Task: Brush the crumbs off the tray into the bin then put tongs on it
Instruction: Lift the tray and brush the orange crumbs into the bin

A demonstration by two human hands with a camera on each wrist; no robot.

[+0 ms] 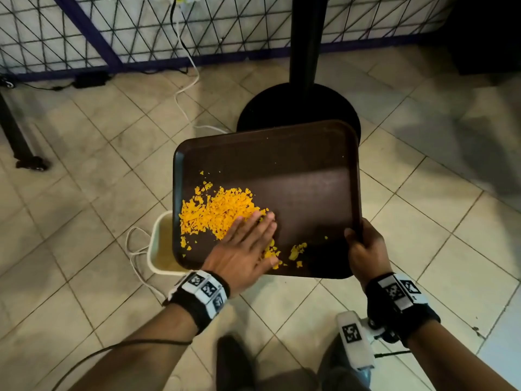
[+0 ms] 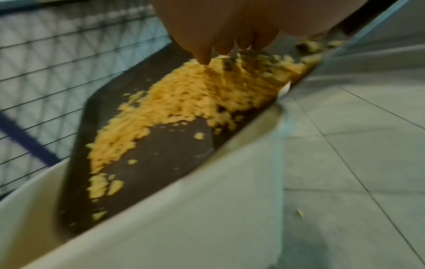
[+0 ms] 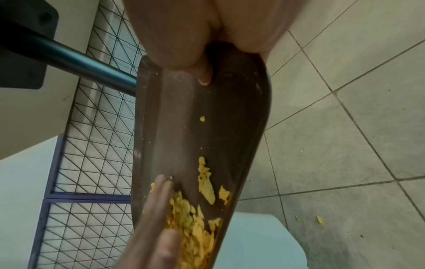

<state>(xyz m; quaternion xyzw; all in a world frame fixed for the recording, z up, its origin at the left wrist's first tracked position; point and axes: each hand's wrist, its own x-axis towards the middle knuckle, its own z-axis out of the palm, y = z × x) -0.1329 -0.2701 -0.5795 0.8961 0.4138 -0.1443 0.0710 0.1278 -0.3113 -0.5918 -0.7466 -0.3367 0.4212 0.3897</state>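
A brown tray [image 1: 296,170] is held in the air, its left edge tilted over a cream bin [image 1: 158,244] on the floor. My right hand [image 1: 366,249] grips the tray's near right corner, thumb [image 3: 204,76] on top. My left hand [image 1: 253,232] lies flat on the tray with straight fingers [image 3: 158,200] against a heap of yellow-orange crumbs [image 1: 217,213]. The crumbs [image 2: 184,102] lie piled towards the tray's left edge above the bin wall [image 2: 184,218]. A few bits sit behind the hand near the front edge. No tongs show in any view.
A black table pedestal [image 1: 298,108] stands just beyond the tray. A wire mesh fence [image 1: 112,29] runs along the back, with a white cable [image 1: 183,94] trailing over the tiled floor to the bin. A couple of crumbs [image 3: 319,219] lie on the floor.
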